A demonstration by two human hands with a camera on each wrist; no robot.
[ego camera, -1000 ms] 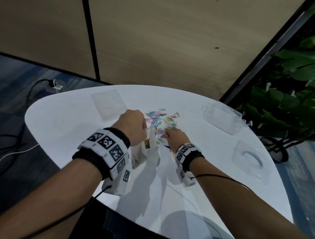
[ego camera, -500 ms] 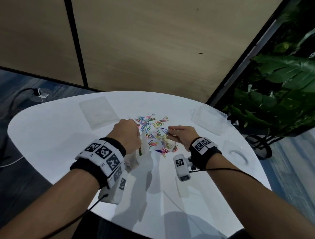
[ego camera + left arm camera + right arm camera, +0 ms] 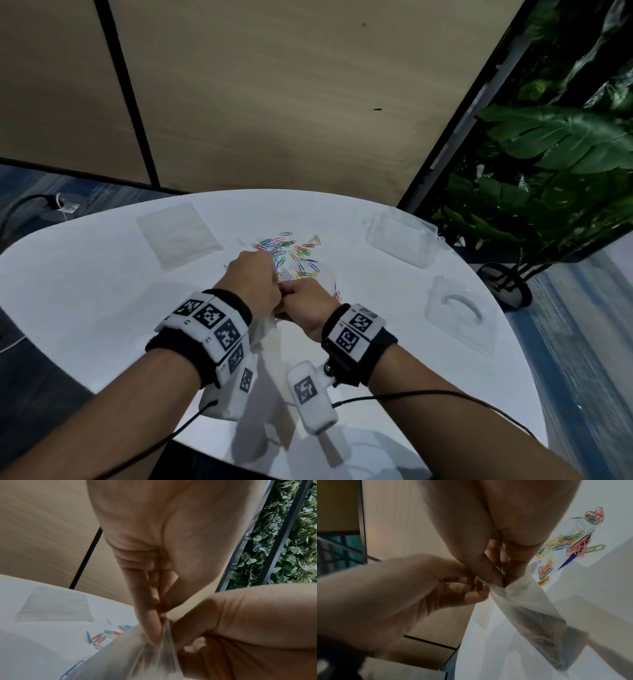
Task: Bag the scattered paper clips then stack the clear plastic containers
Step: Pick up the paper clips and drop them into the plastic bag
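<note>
A heap of coloured paper clips [image 3: 291,253] lies mid-table, just beyond my hands. My left hand [image 3: 253,281] pinches the top rim of a clear plastic bag [image 3: 260,329] that hangs below it with some clips inside. My right hand [image 3: 301,301] meets it at the bag's mouth. Its bunched fingertips [image 3: 496,574] pinch something small and shiny, seemingly a paper clip, right at the rim of the bag [image 3: 530,608]. From the left wrist, the left fingers [image 3: 154,628] grip the bag [image 3: 137,655]. Two clear plastic containers [image 3: 400,240] [image 3: 459,315] sit at the right.
A flat stack of empty clear bags [image 3: 178,233] lies at the back left of the white round table [image 3: 85,291]. A wooden wall panel stands behind, and a potted plant [image 3: 548,154] beside the table's right edge. A cable runs over the floor at the left.
My right hand has left the clip heap and come back left to the bag's mouth, next to the left hand. The left hand still holds the bag up.
</note>
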